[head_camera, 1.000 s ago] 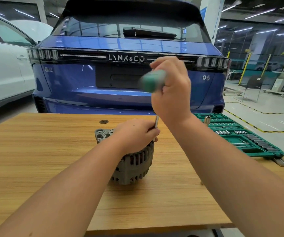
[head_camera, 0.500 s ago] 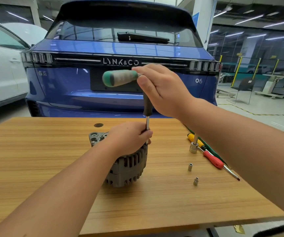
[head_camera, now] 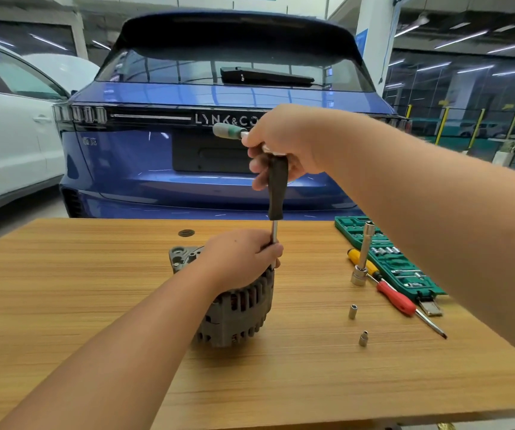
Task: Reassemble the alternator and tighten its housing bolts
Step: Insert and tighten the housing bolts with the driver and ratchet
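Standing on its end on the table (head_camera: 94,305), the alternator (head_camera: 237,308) lies directly beneath the left hand (head_camera: 239,259), whose fingers (head_camera: 273,251) curl round the driver shaft (head_camera: 274,235). Driver: long axis upright, tip hidden below those fingers, presumably on a housing bolt. Right hand (head_camera: 284,144), straight above, grips the black handle (head_camera: 277,187) and green crossbar (head_camera: 228,131). Loose sockets (head_camera: 352,311) lie well to the right.
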